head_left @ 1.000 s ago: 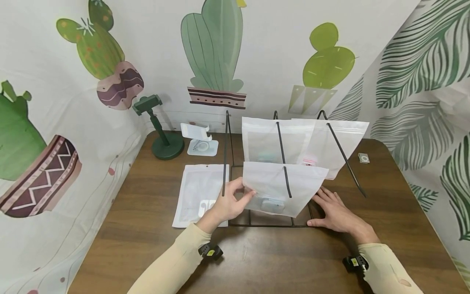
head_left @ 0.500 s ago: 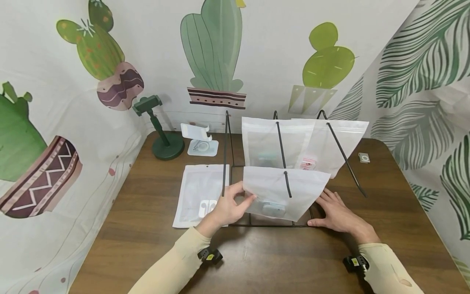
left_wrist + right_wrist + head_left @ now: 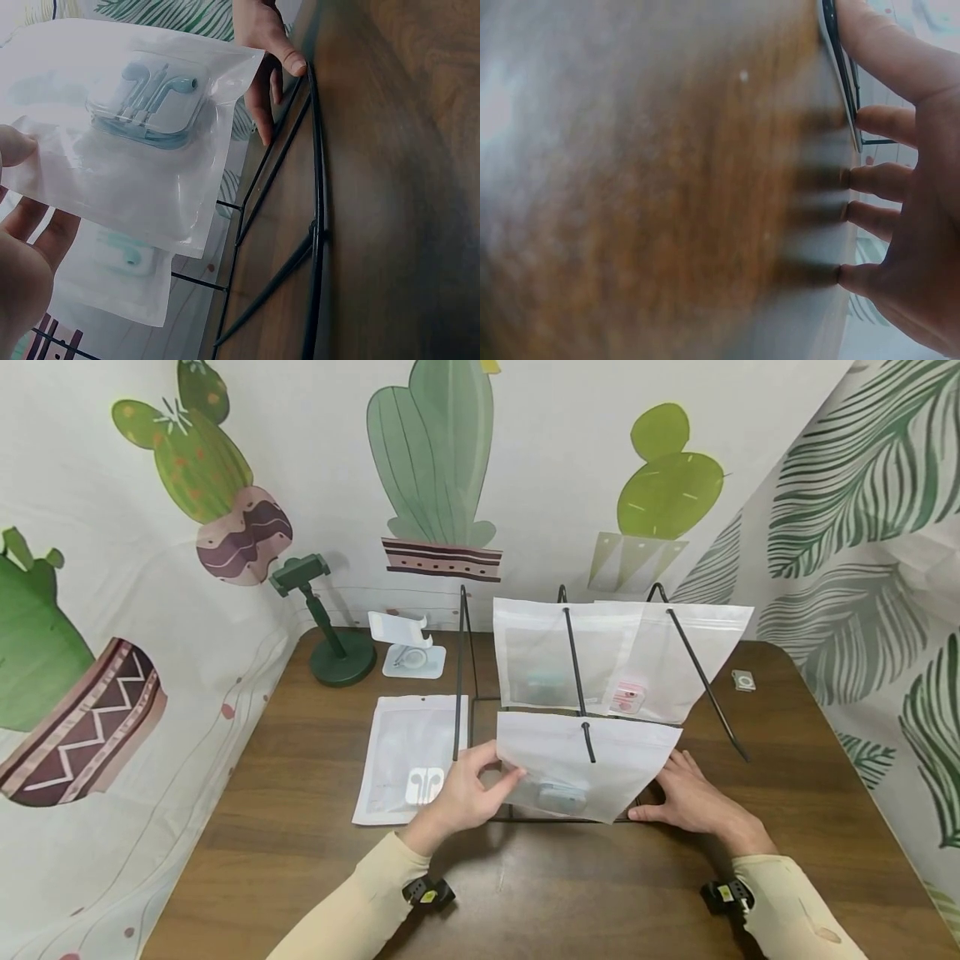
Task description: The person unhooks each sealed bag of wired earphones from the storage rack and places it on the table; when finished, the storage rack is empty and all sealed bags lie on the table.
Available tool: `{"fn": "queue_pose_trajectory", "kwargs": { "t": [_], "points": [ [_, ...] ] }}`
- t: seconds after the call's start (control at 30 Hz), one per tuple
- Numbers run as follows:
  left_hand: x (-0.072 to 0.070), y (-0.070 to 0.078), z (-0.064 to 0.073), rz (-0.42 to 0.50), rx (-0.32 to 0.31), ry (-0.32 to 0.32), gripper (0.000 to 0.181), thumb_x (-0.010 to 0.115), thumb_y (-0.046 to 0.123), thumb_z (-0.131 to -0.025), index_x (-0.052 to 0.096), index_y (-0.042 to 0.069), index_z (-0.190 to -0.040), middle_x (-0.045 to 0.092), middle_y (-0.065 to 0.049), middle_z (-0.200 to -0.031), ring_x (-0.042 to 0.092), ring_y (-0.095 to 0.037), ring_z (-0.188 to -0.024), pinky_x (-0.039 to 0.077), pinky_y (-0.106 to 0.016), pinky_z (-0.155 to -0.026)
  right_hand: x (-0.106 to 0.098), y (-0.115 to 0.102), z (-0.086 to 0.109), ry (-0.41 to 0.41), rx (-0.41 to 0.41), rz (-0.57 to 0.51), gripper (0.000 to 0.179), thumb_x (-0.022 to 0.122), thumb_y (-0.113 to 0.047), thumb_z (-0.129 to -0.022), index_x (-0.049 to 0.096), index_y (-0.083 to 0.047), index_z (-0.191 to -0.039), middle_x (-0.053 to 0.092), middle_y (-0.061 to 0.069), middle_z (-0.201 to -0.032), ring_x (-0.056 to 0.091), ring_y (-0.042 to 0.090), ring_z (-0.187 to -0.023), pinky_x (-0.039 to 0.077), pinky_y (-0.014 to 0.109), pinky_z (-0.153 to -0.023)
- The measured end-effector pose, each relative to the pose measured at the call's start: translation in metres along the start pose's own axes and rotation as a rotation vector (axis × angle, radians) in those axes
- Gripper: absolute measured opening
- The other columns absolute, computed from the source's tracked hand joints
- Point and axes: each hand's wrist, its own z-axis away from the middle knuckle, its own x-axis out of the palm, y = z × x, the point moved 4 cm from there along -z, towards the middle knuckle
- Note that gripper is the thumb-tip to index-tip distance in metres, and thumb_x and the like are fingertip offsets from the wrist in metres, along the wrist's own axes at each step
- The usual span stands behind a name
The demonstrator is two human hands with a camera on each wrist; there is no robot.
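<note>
A white zip bag (image 3: 577,739) hangs by its hole near the front end of the middle prong of a black wire rack (image 3: 459,693). Through its clear side, blue earphones in a clear case (image 3: 150,101) show in the left wrist view. My left hand (image 3: 467,789) pinches this bag's left edge between thumb and fingers. On the rack's right front corner and the tabletop rests my right hand (image 3: 693,797), fingers spread; the right wrist view shows its fingertips on the wood. Farther back on the same prong hangs a bag with a greenish item (image 3: 546,681).
Another hung bag (image 3: 708,643) on the right prong contains a pink-and-white item. Flat left of the rack lies a bag (image 3: 412,735) with white earphones. Behind stand a green phone stand (image 3: 341,656) and a pale blue stand (image 3: 414,662). A small silver player (image 3: 743,681) lies right.
The front bag has slid forward along the middle prong toward its tip, with my left hand moving slightly nearer. My right hand has stayed in place.
</note>
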Motion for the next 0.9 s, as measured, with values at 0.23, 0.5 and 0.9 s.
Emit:
{"fn": "queue_pose_trajectory", "kwargs": {
  "t": [0.23,0.5,0.9],
  "points": [
    [0.002,0.004,0.004,0.001,0.027,-0.002,0.013,0.068,-0.005,-0.085,0.064,0.001,-0.096,0.072,-0.017,-0.094,0.07,-0.024,-0.082,0.059,-0.027,-0.078,0.0,0.001,0.0,0.046,-0.056,-0.043,0.074,0.079,-0.061,-0.067,0.053,-0.029,-0.129,0.045,0.01,-0.142,0.031,0.035,-0.136,0.014,0.072,-0.108],
    [0.002,0.007,0.006,-0.01,0.078,-0.001,0.014,0.068,-0.006,-0.083,0.065,0.001,-0.095,0.072,-0.017,-0.092,0.07,-0.022,-0.081,0.059,-0.026,-0.076,-0.003,-0.001,-0.002,0.109,-0.162,-0.025,0.067,0.085,-0.053,-0.065,0.06,-0.029,-0.123,0.056,0.006,-0.132,0.04,0.029,-0.126,0.019,0.064,-0.106],
    [0.004,0.012,0.011,-0.008,0.122,-0.042,0.013,0.067,-0.005,-0.084,0.065,0.003,-0.095,0.072,-0.013,-0.091,0.069,-0.017,-0.077,0.059,-0.025,-0.073,-0.003,-0.002,0.003,0.104,-0.144,0.075,0.081,0.084,-0.044,-0.069,0.055,-0.003,-0.132,0.04,0.034,-0.143,0.035,0.056,-0.129,0.029,0.077,-0.091]
  ]
}}
